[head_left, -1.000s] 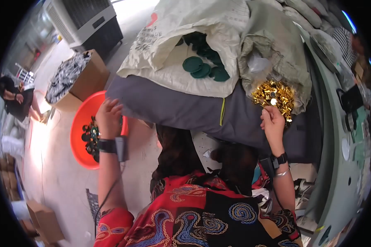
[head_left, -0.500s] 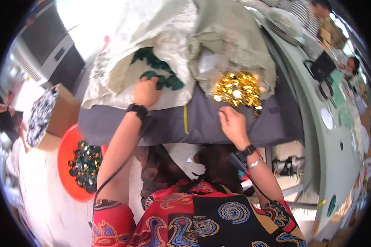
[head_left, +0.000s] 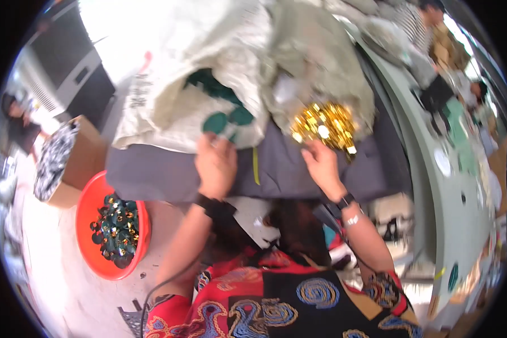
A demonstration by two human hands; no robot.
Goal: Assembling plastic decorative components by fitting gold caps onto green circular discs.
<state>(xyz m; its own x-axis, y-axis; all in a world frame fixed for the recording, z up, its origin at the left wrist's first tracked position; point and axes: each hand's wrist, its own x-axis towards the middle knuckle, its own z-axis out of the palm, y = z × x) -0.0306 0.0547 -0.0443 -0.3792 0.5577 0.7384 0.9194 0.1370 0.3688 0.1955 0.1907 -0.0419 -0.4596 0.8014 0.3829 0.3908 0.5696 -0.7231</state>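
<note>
My left hand (head_left: 216, 169) is at the front of an open white woven sack (head_left: 177, 132), its fingers closed at the edge of a round dark green disc (head_left: 215, 122). More dark green pieces (head_left: 217, 87) lie deeper in the sack mouth. On the right, my right hand (head_left: 323, 169) has its fingertips pinched together at the near edge of a heap of shiny gold pieces (head_left: 327, 124). Whatever sits between those fingertips is too small to make out. The gold heap spills from a second, greyish sack (head_left: 315, 62).
Both sacks rest on a grey cloth-covered surface (head_left: 152, 174) before me. An orange basin (head_left: 146, 225) holds green and gold pieces on the floor at left, beside a cardboard box (head_left: 84, 163) of black-and-white pieces. A long pale green table (head_left: 428, 186) runs along the right; people are beyond.
My left hand has drawn back toward me and slightly right, with a green disc at its fingertips. My right hand has shifted slightly right, up against the gold heap.
</note>
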